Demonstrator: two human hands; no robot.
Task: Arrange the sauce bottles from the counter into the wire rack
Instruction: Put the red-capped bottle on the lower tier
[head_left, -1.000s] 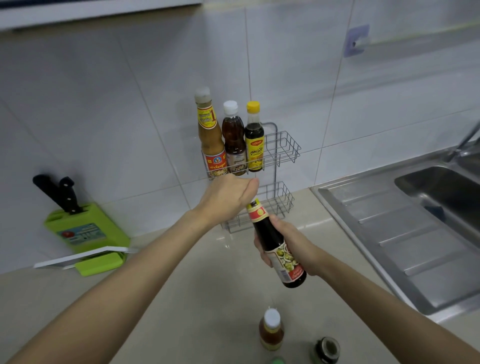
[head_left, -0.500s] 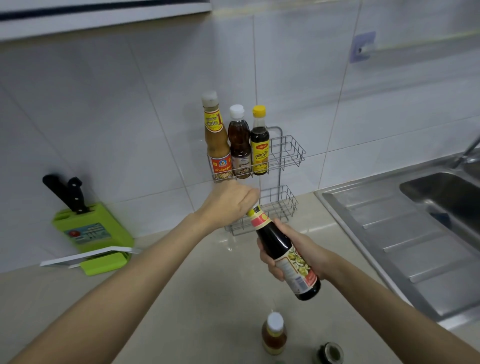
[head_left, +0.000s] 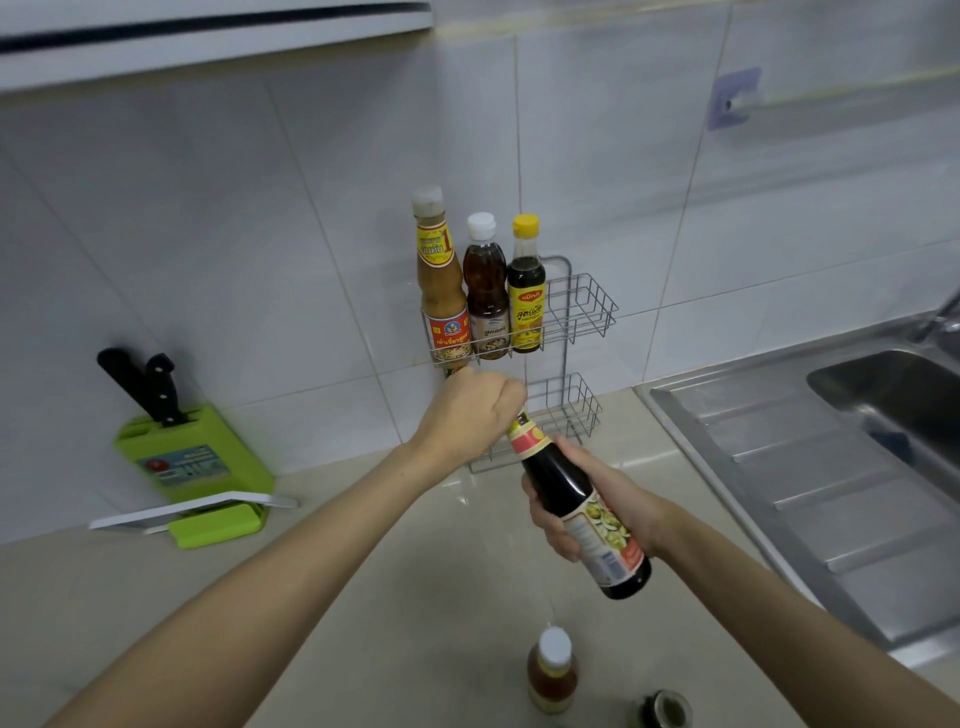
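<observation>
Tilted slightly further now, the dark glass sauce bottle (head_left: 566, 488) is gripped by the right hand (head_left: 621, 488), left hand (head_left: 472, 410) clenched round its cap; likely heavy, slick, breakable: hold mid-body.

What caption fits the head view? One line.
Left hand over the top, right hand round a dark sauce bottle, before a wire rack holding three bottles.
</observation>
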